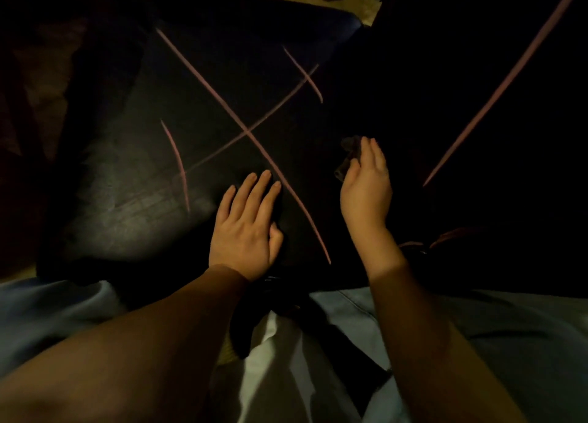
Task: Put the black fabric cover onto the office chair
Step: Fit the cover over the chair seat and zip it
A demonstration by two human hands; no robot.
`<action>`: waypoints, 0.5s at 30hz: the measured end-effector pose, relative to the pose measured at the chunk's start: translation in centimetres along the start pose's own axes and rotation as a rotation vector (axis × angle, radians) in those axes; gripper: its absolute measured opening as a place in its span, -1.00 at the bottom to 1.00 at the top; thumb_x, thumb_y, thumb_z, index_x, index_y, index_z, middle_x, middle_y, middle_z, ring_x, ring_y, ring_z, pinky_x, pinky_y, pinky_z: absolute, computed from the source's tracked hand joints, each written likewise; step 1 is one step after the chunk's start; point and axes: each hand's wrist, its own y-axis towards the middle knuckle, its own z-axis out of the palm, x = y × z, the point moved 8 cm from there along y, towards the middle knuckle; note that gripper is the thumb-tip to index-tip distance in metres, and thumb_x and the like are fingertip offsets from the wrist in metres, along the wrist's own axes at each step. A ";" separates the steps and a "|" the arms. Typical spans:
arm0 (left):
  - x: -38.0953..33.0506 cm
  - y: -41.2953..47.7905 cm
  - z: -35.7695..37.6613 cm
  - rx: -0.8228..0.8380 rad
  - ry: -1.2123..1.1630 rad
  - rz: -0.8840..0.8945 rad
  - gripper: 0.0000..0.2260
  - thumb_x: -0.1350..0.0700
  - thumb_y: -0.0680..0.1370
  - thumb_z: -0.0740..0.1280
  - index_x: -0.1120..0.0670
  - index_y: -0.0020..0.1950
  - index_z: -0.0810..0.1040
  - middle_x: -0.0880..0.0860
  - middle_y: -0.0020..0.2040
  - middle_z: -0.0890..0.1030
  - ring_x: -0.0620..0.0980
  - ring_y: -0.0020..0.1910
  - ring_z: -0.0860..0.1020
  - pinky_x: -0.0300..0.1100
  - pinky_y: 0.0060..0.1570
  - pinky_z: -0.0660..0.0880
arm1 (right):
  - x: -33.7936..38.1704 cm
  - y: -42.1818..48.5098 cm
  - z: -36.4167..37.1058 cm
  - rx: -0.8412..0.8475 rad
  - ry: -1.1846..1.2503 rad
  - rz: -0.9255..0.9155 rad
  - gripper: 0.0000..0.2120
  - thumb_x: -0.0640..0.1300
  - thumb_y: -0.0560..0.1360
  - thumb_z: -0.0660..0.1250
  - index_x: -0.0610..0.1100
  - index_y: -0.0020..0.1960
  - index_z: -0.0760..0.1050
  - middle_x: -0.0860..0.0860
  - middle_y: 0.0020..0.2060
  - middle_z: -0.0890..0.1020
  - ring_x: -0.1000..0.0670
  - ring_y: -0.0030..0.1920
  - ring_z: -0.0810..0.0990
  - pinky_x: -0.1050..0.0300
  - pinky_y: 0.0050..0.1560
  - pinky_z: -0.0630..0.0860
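A: The room is very dark, with only a strip of tan floor point(318, 1) showing at the top edge.

B: And in front of the person?

A: The broad, black, padded seat of the office chair point(127, 184) fills the middle. It has a slight sheen, and thin pink lines point(222, 104) cross over it in an X.

B: Where is the left hand?

A: The left hand point(245, 228) lies palm down on the near part of the seat, just beside the long pink line. Its fingers point(264, 187) are straight and slightly spread and hold nothing.

B: And the right?

A: The right hand point(366, 187) is raised at the seat's right edge. Its fingers are curled onto a bunched bit of the black fabric cover point(350, 150) and pinch it.

B: Where does the rest of the cover lie?

A: It merges with the blackness on the right, where another long pink line runs. How far it reaches over the chair cannot be told.

B: Anything nearer?

A: Pale blue trousers point(509, 343) are visible under both bare forearms.
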 end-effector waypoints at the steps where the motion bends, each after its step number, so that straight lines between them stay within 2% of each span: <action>1: 0.1 0.0 0.0 0.003 0.001 0.007 -0.45 0.02 0.49 0.12 0.15 0.46 0.37 0.14 0.48 0.34 0.12 0.48 0.26 0.06 0.46 0.10 | -0.4 -1.3 -0.1 -0.012 0.027 -0.015 -0.59 -0.20 0.63 0.13 -0.15 0.48 0.28 -0.07 0.48 0.29 -0.04 0.48 0.24 0.07 0.44 0.27; 7: 1.1 -0.3 -0.4 0.009 0.003 0.068 -0.45 0.03 0.48 0.13 0.14 0.46 0.38 0.15 0.48 0.34 0.12 0.48 0.27 0.07 0.46 0.13 | -1.4 -7.0 -0.3 -0.076 0.063 -0.054 -0.60 -0.22 0.62 0.16 -0.15 0.45 0.33 -0.07 0.46 0.34 -0.04 0.49 0.24 0.13 0.44 0.23; 12: 1.6 -0.2 -0.5 0.003 -0.004 0.087 -0.45 0.05 0.46 0.15 0.14 0.46 0.38 0.15 0.48 0.35 0.13 0.47 0.28 0.05 0.46 0.12 | -0.6 -5.5 0.2 -0.042 0.033 -0.029 -0.59 -0.26 0.62 0.13 -0.21 0.46 0.31 -0.10 0.47 0.32 -0.06 0.50 0.21 0.16 0.44 0.16; 15: 1.5 -0.2 -0.4 0.006 -0.004 0.081 -0.45 0.04 0.47 0.14 0.14 0.46 0.38 0.15 0.48 0.35 0.13 0.48 0.28 0.06 0.46 0.12 | -0.3 -1.7 0.4 0.006 0.007 0.097 -0.59 -0.23 0.65 0.08 -0.17 0.49 0.26 -0.06 0.50 0.25 -0.01 0.51 0.17 0.12 0.44 0.18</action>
